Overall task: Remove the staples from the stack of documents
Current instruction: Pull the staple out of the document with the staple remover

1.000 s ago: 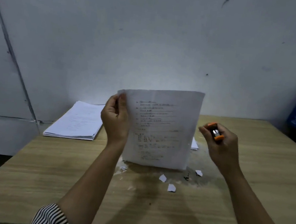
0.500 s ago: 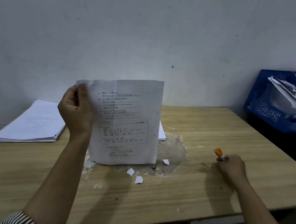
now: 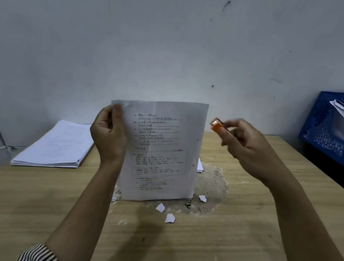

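Observation:
My left hand (image 3: pixel 109 134) pinches the top left corner of a printed document (image 3: pixel 162 150) and holds it upright above the wooden table (image 3: pixel 31 211). My right hand (image 3: pixel 248 147) is raised beside the document's upper right corner and grips a small orange staple remover (image 3: pixel 217 125), its jaws pointing toward the paper. A white stack of documents (image 3: pixel 55 145) lies flat at the table's far left. Another paper (image 3: pixel 199 166) peeks out behind the held document.
Small torn paper scraps (image 3: pixel 170 218) and a dark bit, perhaps a staple (image 3: pixel 188 205), lie on a worn patch of the table under the document. A blue crate (image 3: pixel 332 134) with crumpled paper stands at the right. A pale wall is close behind.
My right hand has lifted from the table with the orange staple remover and now sits beside the document's top right corner. My left hand still holds the document upright.

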